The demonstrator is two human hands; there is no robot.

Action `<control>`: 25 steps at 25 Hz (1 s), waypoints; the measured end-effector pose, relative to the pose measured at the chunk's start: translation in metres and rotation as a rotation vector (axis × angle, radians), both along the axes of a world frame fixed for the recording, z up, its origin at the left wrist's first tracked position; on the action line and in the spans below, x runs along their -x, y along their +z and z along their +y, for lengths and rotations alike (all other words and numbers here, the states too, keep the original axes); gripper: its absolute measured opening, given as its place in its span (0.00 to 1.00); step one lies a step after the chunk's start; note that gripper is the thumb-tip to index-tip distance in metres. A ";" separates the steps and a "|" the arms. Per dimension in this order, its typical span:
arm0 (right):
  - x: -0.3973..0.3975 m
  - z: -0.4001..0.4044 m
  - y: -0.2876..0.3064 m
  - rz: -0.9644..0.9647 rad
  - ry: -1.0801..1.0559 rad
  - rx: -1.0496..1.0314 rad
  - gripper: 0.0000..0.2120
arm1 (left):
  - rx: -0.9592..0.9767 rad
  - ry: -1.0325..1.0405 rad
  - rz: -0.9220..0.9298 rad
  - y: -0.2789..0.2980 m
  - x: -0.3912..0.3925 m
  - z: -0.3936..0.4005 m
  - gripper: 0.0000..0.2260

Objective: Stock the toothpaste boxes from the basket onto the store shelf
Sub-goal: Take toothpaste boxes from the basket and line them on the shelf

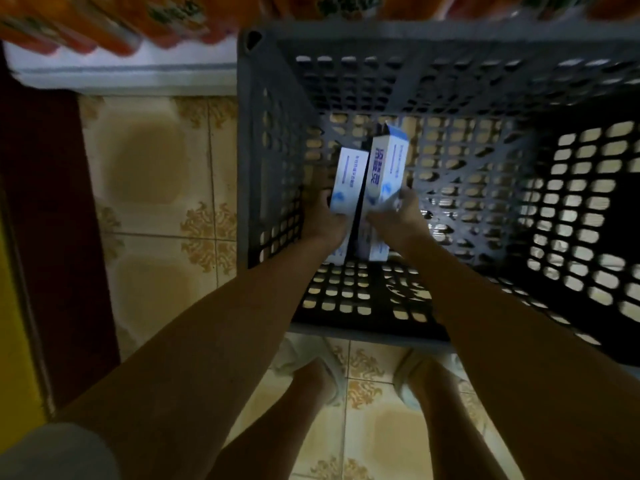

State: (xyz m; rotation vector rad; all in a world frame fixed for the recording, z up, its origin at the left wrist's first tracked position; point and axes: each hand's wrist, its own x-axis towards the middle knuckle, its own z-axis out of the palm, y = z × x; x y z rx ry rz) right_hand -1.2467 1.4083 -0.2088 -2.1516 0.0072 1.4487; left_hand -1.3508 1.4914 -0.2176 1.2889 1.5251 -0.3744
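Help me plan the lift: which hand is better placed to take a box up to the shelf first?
Probably the right hand: its toothpaste box already stands higher in the basket than the box the left hand grips.

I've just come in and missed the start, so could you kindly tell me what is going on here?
A person is bent over a dark grey perforated plastic basket on the tiled floor, both arms reaching inside. The left hand grips one white-and-blue toothpaste box, the right hand another white-and-blue box beside it. Both boxes are still inside the basket, near its left wall. Orange packages sit blurred on the white shelf above.
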 end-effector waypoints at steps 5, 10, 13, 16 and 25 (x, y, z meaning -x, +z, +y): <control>-0.028 -0.043 0.011 0.259 -0.119 0.023 0.22 | 0.002 -0.116 0.047 -0.009 -0.008 -0.018 0.29; -0.018 -0.044 -0.019 0.108 -0.114 0.016 0.31 | -0.148 -0.277 0.127 -0.032 -0.007 -0.025 0.36; -0.008 -0.041 -0.031 -0.039 0.020 -0.007 0.38 | -0.252 -0.278 0.131 -0.029 -0.007 -0.031 0.35; -0.017 -0.041 -0.022 0.046 -0.045 -0.068 0.31 | -0.559 -0.150 -0.032 -0.006 -0.022 -0.025 0.26; -0.058 -0.034 0.075 0.146 -0.124 -0.265 0.14 | -0.109 0.054 -0.393 0.089 -0.095 -0.018 0.20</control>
